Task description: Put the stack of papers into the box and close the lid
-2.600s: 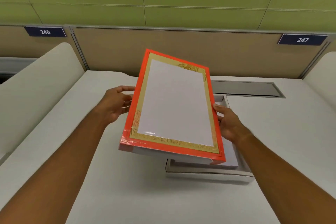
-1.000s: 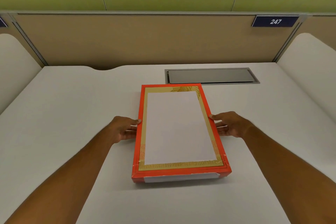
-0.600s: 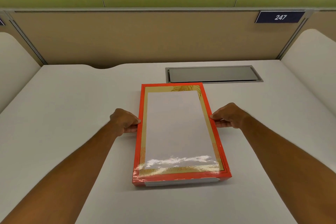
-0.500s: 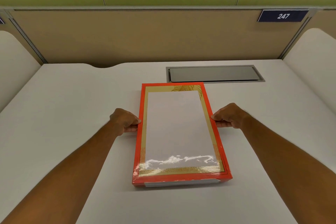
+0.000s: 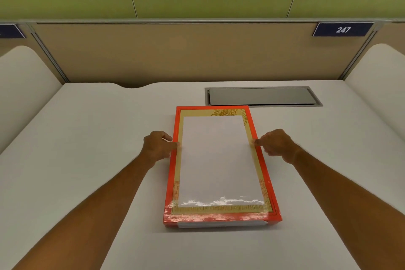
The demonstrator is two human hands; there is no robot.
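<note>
The flat box lies closed on the white desk, its lid (image 5: 220, 160) orange-edged with a gold border and a white centre. A strip of the white base shows under the lid's near edge. The stack of papers is hidden from view. My left hand (image 5: 158, 146) is curled against the lid's left edge, thumb resting on top of the border. My right hand (image 5: 275, 143) is curled against the right edge in the same way, thumb on the border. Both hands press on the lid's long sides around mid-length.
A grey metal cable hatch (image 5: 263, 96) is set into the desk behind the box. A beige partition (image 5: 175, 52) with a blue "247" plate (image 5: 343, 29) closes the back. Curved white dividers (image 5: 22, 85) rise at both sides.
The lid came down from a raised, tilted hold onto the box. Since then my fingers curled in from spread to fists at its sides, and my thumbs now sit on the lid's top.
</note>
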